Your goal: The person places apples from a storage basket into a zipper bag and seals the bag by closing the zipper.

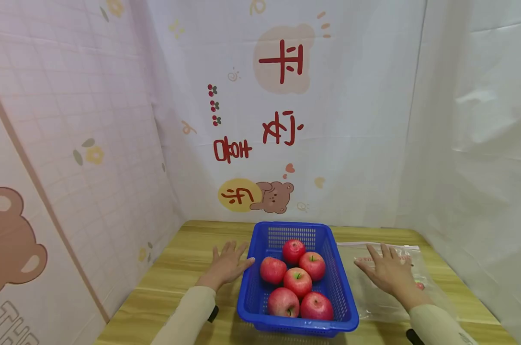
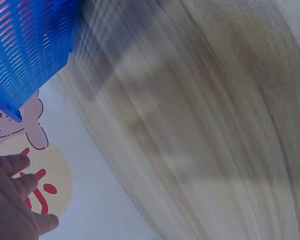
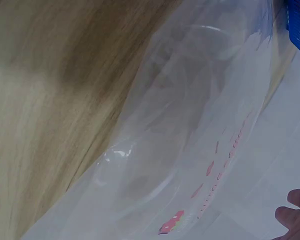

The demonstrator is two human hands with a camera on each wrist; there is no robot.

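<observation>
Landmark: blue basket (image 1: 265, 292), standing near the middle of the wooden tabletop (image 1: 178, 268). Left of the basket, the left hand (image 1: 227, 265) lies flat on the wood, fingers straight and spread, thumb tip just at the basket's left wall; its grip holds nothing. The left wrist view agrees: fingers (image 2: 15, 165) extended, basket corner (image 2: 25, 55) just beside them, nothing pinched. Inside the basket sit six red apples (image 1: 298, 281), packed close, touching one another; none has been lifted out. Right of the basket, a clear plastic bag (image 1: 372, 302) with red print lies flat on the tabletop. The right hand (image 1: 385, 272) rests palm-down on it, fingers straight, grip loose, nothing enclosed. The right wrist view shows the bag (image 3: 190, 150) crumpled in soft folds, fingertips (image 3: 295, 210) at the frame edge; whether the bag's mouth is open cannot be told. A small red spot shows by the right wrist, too small to identify. Judgement: the work stands at its start, with both hands idle, all the fruit in the basket and the bag apparently empty. Behind the basket hang printed backdrop sheets (image 1: 282, 120) with a bear and red characters. Nothing stands between basket and bag; the limp bag film itself looks the likeliest nuisance.
</observation>
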